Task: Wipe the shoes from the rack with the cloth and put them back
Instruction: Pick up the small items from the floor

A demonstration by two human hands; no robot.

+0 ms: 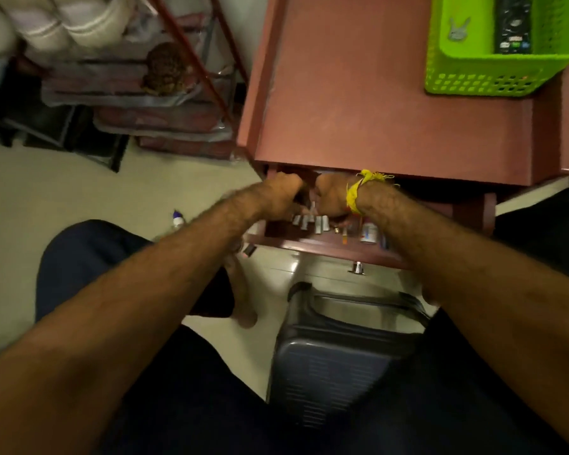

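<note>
Both hands, left (281, 195) and right (334, 198), reach into the open drawer (326, 249) ahead; each grip's state cannot be told. The rack (191, 57) lies far left; no cloth visible.

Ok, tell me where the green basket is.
In the head view, the green basket sits top right, on the far right corner of the brown table, with a remote inside.
</note>
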